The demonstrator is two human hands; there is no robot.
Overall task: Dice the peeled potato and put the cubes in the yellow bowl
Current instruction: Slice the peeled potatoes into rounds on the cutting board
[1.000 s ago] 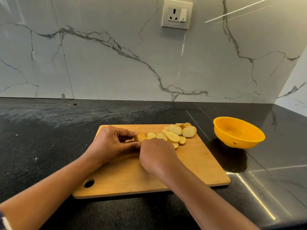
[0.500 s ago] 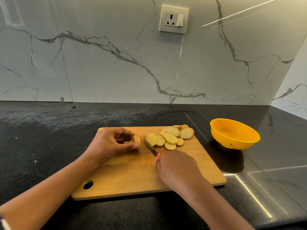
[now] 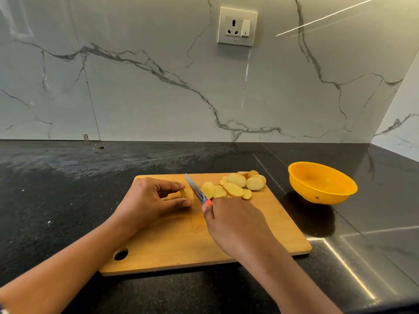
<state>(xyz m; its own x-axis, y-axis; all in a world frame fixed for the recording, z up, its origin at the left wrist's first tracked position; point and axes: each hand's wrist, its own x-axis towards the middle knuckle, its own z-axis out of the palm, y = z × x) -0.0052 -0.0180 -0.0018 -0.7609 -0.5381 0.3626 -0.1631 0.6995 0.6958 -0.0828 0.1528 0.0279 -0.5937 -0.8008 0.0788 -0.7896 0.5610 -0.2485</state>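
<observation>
On the wooden cutting board (image 3: 172, 245) my left hand (image 3: 149, 200) pinches the small remaining end of the peeled potato (image 3: 187, 194) between thumb and fingers. My right hand (image 3: 233, 220) grips a knife (image 3: 196, 189) with an orange handle; its blade points away from me and stands right beside the potato end. Several round potato slices (image 3: 235, 185) lie in a heap at the board's far right. The yellow bowl (image 3: 322, 182) sits on the counter to the right of the board, and nothing shows inside it.
The board lies on a black stone counter (image 3: 56, 200) against a white marble wall. A wall socket (image 3: 237, 26) sits high above the board. A side wall closes the counter at the far right.
My right hand has drawn back from the slices and raised the knife, swinging its blade up next to the potato end. The left hand has stayed on the potato end.
</observation>
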